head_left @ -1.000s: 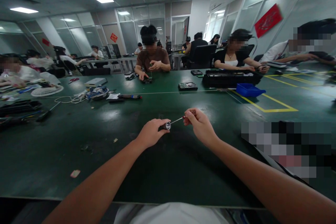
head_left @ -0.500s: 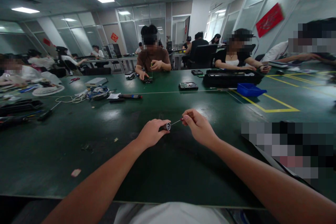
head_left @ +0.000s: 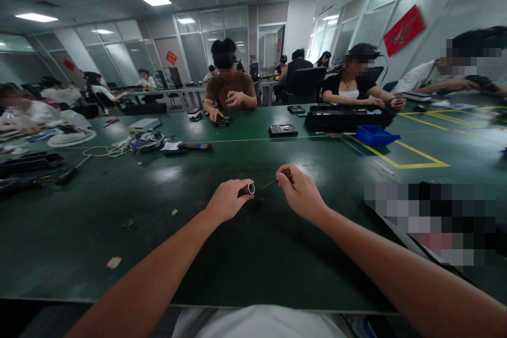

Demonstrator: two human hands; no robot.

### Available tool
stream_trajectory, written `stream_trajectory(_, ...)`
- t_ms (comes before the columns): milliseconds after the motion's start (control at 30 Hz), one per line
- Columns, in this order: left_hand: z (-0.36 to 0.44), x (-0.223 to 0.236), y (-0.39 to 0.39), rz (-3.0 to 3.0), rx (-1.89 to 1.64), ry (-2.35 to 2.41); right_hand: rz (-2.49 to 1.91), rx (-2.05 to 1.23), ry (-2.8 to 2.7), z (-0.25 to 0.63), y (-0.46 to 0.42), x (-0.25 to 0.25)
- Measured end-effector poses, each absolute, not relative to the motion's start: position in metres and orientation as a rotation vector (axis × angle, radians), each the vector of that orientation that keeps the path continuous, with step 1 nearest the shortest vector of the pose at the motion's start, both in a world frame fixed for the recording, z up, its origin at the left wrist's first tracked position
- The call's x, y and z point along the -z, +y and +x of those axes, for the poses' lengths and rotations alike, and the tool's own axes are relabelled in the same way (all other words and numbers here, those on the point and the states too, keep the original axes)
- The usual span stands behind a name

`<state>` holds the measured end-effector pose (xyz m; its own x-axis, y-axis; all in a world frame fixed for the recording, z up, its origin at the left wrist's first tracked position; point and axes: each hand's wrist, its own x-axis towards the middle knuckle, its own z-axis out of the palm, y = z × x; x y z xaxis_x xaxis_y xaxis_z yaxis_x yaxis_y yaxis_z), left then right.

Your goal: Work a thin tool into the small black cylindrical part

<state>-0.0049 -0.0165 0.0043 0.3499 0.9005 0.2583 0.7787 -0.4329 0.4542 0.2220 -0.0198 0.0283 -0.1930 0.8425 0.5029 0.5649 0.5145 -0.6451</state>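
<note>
My left hand is closed round a small dark cylinder whose open, silver-rimmed end faces right and toward me. Most of the cylinder is hidden by my fingers. In my right hand I grip a screwdriver by its reddish handle, which my fingers largely cover. Its thin shaft points left and slightly down. The tip is a short gap away from the cylinder's rim. Both hands are over the green table, in front of me.
A hard drive, a long black casing and a blue tray lie beyond my hands. Tools, including another screwdriver, and a bundle of cables are on the left. A co-worker sits opposite, others to the right.
The screwdriver's tip has come away from the cylinder's open end, leaving a gap. The cylinder has turned slightly in my left hand, and its opening shows as a clearer ring.
</note>
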Motion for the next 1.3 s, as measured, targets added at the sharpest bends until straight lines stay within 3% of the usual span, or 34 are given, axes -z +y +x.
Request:
stream_trajectory(333,0.0,-0.011,-0.021,2.095,-1.006,1.441,-1.166,-0.456,-1.838,0.223,-0.017,-0.025)
stream_trajectory(967,0.015,0.003,-0.025,2.578,-0.454,1.296,-1.172,-0.476,-1.842,0.222,-0.017,-0.027)
stream_trajectory(1300,0.02,-0.001,-0.028,2.592,-0.443,1.215,-1.168,-0.493,-1.832,0.221,-0.016,-0.024)
